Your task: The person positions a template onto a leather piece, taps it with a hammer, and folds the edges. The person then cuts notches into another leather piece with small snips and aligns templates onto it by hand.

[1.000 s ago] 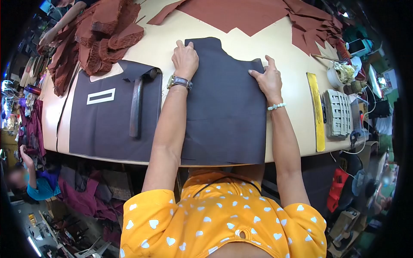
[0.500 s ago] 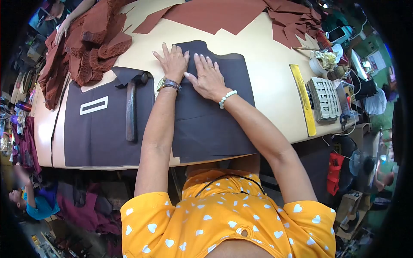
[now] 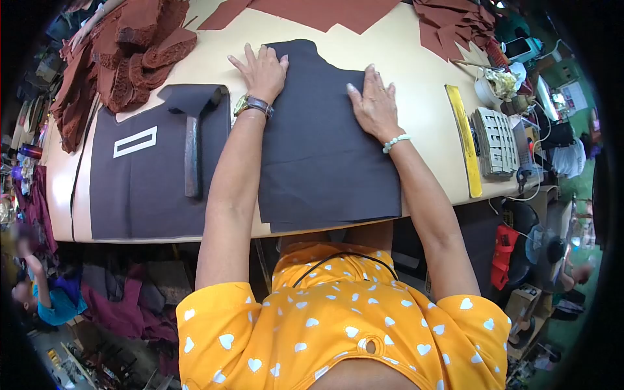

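Note:
A dark fabric piece (image 3: 325, 149) lies flat on the table in front of me, its curved cut edge at the far side. My left hand (image 3: 261, 73) rests at its upper left edge with the fingers spread. At the upper right edge, my right hand (image 3: 376, 107) lies on the cloth, fingers apart. To the left is a second dark piece (image 3: 156, 188) with a white rectangular frame (image 3: 135, 142) on it. A hammer (image 3: 192, 153) lies on that piece, its head beneath a folded flap of the cloth.
Rust-coloured fabric (image 3: 123, 58) is heaped at the far left, with more pieces (image 3: 325, 13) along the back. A yellow ruler (image 3: 463, 140), a stack of pale pieces (image 3: 495, 143) and a white bowl (image 3: 486, 88) stand at right. A person in blue (image 3: 58, 302) is at lower left.
My right hand first slid left across the cloth beside my left hand, then moved back to the right edge. The view has shifted, and the co-worker's hand at the rust heap is no longer visible.

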A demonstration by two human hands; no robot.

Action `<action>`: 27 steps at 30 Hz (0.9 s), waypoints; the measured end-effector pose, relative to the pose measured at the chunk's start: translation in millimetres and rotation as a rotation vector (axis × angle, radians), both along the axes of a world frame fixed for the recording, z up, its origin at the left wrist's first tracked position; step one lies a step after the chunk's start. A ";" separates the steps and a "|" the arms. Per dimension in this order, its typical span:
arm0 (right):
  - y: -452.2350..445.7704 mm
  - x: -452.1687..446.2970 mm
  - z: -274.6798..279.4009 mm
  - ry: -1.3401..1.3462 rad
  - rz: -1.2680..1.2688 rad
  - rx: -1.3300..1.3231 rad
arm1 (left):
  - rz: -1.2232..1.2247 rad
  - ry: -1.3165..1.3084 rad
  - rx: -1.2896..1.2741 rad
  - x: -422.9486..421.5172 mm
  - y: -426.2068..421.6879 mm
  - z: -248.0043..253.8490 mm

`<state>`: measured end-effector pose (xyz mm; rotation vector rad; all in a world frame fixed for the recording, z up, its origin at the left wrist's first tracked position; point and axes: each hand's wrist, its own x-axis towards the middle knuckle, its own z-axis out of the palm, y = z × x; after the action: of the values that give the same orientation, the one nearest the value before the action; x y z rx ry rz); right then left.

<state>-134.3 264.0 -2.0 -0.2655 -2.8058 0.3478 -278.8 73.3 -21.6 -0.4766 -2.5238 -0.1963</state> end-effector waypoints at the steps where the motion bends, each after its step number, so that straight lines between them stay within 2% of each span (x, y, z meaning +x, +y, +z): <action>1: 5.3 2.9 0.9 -0.020 -0.025 0.023 | 0.004 -0.039 -0.035 0.8 0.2 1.7; 7: 15.5 6.8 -0.6 -0.050 -0.080 0.059 | -0.011 -0.119 -0.148 -2.7 -3.4 11.1; 14: 15.0 8.1 0.1 -0.055 -0.080 0.064 | -0.081 -0.177 -0.134 -15.2 -12.1 14.4; 17: 16.2 6.9 -1.4 -0.055 -0.074 0.036 | -0.060 -0.157 -0.021 -7.4 -15.3 13.8; 21: 19.2 6.5 -4.0 -0.035 -0.062 -0.012 | -0.079 -0.234 0.124 39.2 -26.0 33.4; 25: 22.4 5.0 -2.7 0.112 -0.072 -0.220 | -0.076 -0.422 0.195 123.2 -55.1 53.7; 27: 27.4 6.4 -6.3 0.198 -0.036 -0.337 | -0.115 -0.374 0.251 159.0 -62.0 49.6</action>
<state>-127.9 291.4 -8.3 -0.3338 -2.5341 0.7946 -119.8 11.2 28.0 -0.5224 -2.7784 -0.6947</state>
